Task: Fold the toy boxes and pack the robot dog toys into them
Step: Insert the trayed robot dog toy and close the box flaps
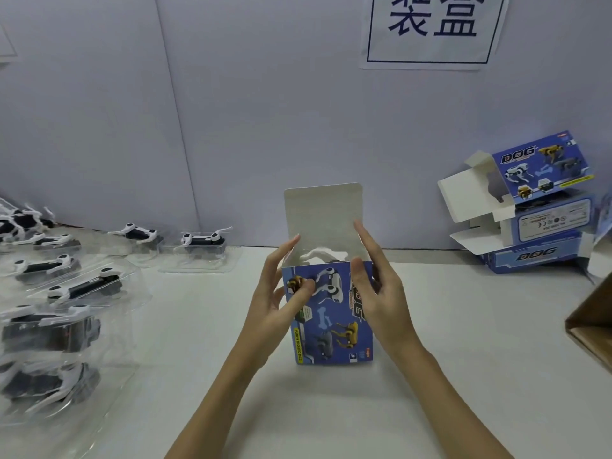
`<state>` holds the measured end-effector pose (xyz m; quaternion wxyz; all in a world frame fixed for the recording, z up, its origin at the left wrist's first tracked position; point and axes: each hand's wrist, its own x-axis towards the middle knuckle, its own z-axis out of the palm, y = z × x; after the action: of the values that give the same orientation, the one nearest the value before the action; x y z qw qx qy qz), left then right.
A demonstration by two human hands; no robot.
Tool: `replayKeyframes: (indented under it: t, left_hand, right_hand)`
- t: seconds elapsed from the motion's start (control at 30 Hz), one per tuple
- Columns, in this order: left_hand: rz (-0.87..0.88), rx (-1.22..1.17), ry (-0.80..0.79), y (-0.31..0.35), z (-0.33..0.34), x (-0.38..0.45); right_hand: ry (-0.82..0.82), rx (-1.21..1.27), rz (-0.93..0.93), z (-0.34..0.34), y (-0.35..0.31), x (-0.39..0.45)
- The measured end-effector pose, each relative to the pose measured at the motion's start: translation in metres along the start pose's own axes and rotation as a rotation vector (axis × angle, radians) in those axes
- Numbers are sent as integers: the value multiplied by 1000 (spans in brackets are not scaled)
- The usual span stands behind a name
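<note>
Box in my hands: the blue toy box (331, 313) stands upright on the white table (463, 359), right in front of me, its printed face toward me
Lid: the white top flap (323, 213) stands straight up at the back, so the top is open
Inside the box: a white piece of a robot dog (319, 253) shows just above the front edge; I cannot tell how deep it sits
My left hand: my left hand (281, 293) is at the box's left side, thumb pressed on the printed front near the top, fingers straight along the upper left edge
My right hand: my right hand (374, 279) is at the box's right side, thumb on the front near the top corner, fingers straight and reaching up past the rim
Grip: spread on both sides, pressing the box between my hands rather than curling round it
Waiting dogs: black and white robot dogs in clear plastic trays (82, 289) lie along the left side of the table, well apart from the box
Other boxes: a stack of blue boxes (536, 207) sits at the far right against the wall, flaps open
Right edge: the corner of a brown carton (592, 323)
Wall: a paper sign (430, 28) with two large dark characters
</note>
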<state>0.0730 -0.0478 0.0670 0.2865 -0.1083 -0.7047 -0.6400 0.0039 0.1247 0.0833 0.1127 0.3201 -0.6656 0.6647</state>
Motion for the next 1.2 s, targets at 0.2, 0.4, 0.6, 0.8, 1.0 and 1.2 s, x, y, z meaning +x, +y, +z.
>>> replayKeyframes:
  t: [0.2,0.4,0.6,0.8,1.0,1.2]
  left_hand:
    - [109,242,-5,2,7,2]
    - [110,227,69,3,15,7]
    - [74,188,66,5,16,8]
    - [-18,59,50,9,13,11]
    - [-72,-80,50,8,15,8]
    - [1,23,56,2,15,6]
  right_hand:
    - [93,-20,20,-8,-1,4]
    - [183,162,94,-4,0,7]
    - [163,375,109,-9,-9,11]
    - [122,352,110,-13,-12,14]
    - [137,371,103,-9,-1,5]
    - [87,204,47,-9,3,2]
